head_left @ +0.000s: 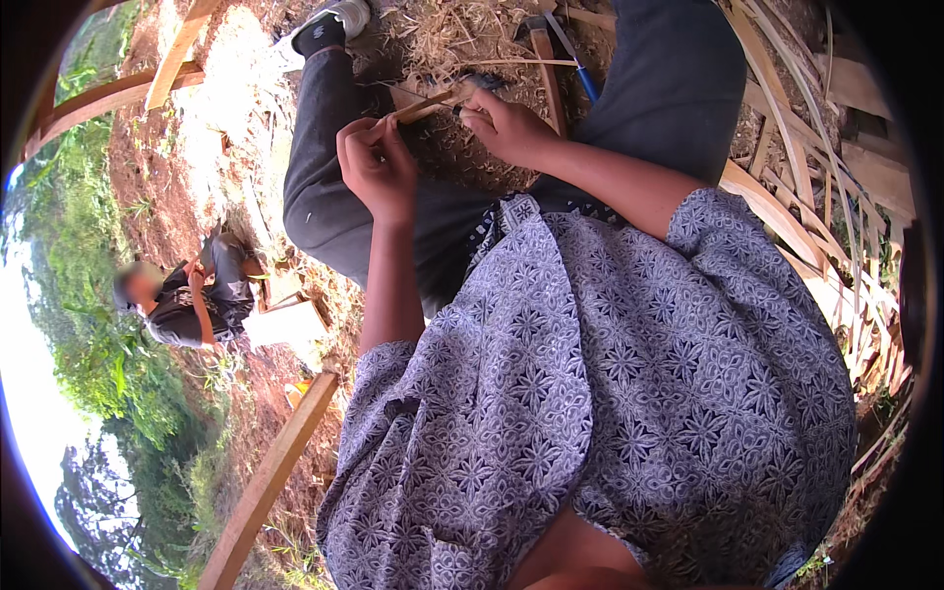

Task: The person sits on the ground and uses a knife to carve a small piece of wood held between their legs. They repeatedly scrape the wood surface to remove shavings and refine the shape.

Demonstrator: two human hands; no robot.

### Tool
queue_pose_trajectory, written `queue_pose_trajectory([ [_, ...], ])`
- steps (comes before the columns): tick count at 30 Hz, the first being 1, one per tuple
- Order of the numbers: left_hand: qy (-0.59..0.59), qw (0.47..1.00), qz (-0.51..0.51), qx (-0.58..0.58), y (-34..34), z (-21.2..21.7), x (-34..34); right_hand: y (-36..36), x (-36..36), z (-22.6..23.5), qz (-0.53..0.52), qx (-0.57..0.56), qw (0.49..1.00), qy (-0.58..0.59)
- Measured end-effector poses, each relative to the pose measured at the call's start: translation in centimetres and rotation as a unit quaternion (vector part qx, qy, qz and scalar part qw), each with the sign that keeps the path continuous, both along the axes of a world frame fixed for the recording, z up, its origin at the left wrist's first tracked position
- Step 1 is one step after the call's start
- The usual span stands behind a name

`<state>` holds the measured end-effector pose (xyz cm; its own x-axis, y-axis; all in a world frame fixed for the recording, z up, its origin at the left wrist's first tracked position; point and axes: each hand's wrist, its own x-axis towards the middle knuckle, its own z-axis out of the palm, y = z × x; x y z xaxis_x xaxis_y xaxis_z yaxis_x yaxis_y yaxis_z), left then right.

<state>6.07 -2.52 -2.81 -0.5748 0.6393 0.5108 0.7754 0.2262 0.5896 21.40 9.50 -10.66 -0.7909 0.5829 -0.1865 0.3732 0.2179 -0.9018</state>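
In front of my lap, my left hand is closed, pinching the near end of a short, pale wooden strip between thumb and fingers. My right hand is closed at the strip's other end. A small dark piece shows at its fingers; what it belongs to is hidden by the hand. Just beyond the right hand lies a thin, light sliver. Wood shavings cover the ground between my legs.
Right of my hands lie a hammer with a wooden handle and a blue-handled tool. Long split strips pile up at the right. Another person sits at the left, beyond a wooden beam.
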Motion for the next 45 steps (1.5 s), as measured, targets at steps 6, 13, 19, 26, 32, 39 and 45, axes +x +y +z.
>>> queue_pose_trajectory([
  [6,0.005,1.000,0.000,-0.002,-0.5,-0.4,0.0,-1.8,-1.2,3.7,-0.009,-0.004,0.997,0.078],
  [13,-0.002,1.000,0.015,0.011,-0.5,-0.7,0.4,-1.2,-1.2,6.7,0.020,-0.041,0.993,0.108],
  [19,-0.003,1.000,0.020,-0.002,1.0,0.0,0.0,1.0,-1.5,1.0,0.014,0.001,1.000,0.000],
  [26,0.003,1.000,-0.009,0.013,1.5,0.0,-0.3,1.7,0.1,-3.1,0.010,0.015,0.996,-0.091],
  [32,-0.013,1.000,0.006,0.024,1.3,-1.0,-0.1,0.0,-1.4,6.0,0.011,-0.076,0.997,0.004],
  [39,0.001,0.999,-0.020,0.025,2.2,-0.8,-0.3,1.8,-0.3,-0.3,-0.003,-0.024,1.000,-0.016],
  [45,0.009,1.000,-0.011,0.025,1.2,-0.7,0.0,-0.7,-0.7,1.3,-0.031,0.003,0.998,0.057],
])
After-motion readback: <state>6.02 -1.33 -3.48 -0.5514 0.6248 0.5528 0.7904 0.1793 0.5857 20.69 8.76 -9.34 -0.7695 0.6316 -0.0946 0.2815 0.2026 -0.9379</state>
